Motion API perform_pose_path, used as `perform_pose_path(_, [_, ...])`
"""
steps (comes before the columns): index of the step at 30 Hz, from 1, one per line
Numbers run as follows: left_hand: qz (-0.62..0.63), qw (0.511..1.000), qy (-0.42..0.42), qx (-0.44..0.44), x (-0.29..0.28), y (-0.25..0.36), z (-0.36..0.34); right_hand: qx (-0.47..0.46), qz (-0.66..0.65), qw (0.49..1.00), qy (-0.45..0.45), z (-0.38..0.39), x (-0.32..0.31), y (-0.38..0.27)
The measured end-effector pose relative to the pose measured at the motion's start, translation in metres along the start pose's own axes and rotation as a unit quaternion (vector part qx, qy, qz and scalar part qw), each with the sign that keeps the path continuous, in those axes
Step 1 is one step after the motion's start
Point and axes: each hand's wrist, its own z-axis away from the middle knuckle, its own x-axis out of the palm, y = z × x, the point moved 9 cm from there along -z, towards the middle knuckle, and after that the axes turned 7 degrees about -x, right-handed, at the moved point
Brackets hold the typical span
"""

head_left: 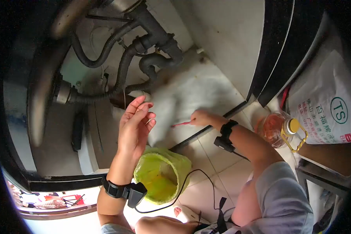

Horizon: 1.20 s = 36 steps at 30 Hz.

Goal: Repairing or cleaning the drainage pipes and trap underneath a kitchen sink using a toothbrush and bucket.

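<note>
My left hand (134, 128) is raised in front of the cabinet opening, just below the black drain pipes. Its fingers are loosely curled and somewhat apart, and nothing shows in them. A little white object (138, 94) appears just beyond its fingertips. Low over the pale cabinet floor (191, 93), near its front edge, my right hand (201, 118) is closed round the end of a thin pink-red stick (180, 124). The stick points left; its gripped end is hidden, and its exact kind cannot be made out.
Ribbed black drain pipes (123, 74) fill the upper left of the cabinet. Below my hands stands a bin with a yellow-green liner (163, 154). On the right are a large oil bottle (275, 130) with a yellow cap and a white printed sack (319, 101). A black cable (210, 179) crosses the tiles.
</note>
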Motion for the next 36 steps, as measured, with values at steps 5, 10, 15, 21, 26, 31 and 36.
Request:
perform_pose_path(5, [-0.036,0.999,0.021,-0.007,0.005,0.005,-0.013,-0.026,0.183,0.968,0.169,0.007,-0.02,0.027])
perform_pose_path(10, [-0.039,0.999,0.006,0.011,0.011,0.017,-0.021,0.08,0.291,0.946,0.119,-0.012,-0.007,0.071])
perform_pose_path(15, [-0.013,1.0,0.008,-0.011,0.005,0.001,0.003,-0.007,0.255,0.949,0.187,-0.001,-0.009,0.054])
perform_pose_path(21, [0.033,0.998,-0.012,-0.045,0.0,-0.026,0.044,0.029,0.285,0.949,0.134,-0.017,0.008,0.082])
perform_pose_path(26, [0.039,0.997,0.02,-0.056,-0.037,-0.04,0.081,-0.023,0.303,0.937,0.174,-0.014,0.001,0.078])
perform_pose_path(31, [-0.094,0.981,0.078,-0.15,-0.11,-0.083,0.137,-0.125,0.169,0.941,0.266,0.006,-0.014,0.059])
perform_pose_path(36, [-0.048,0.92,0.262,-0.288,-0.212,-0.137,0.195,-0.011,0.013,0.992,0.124,-0.003,-0.017,0.035])
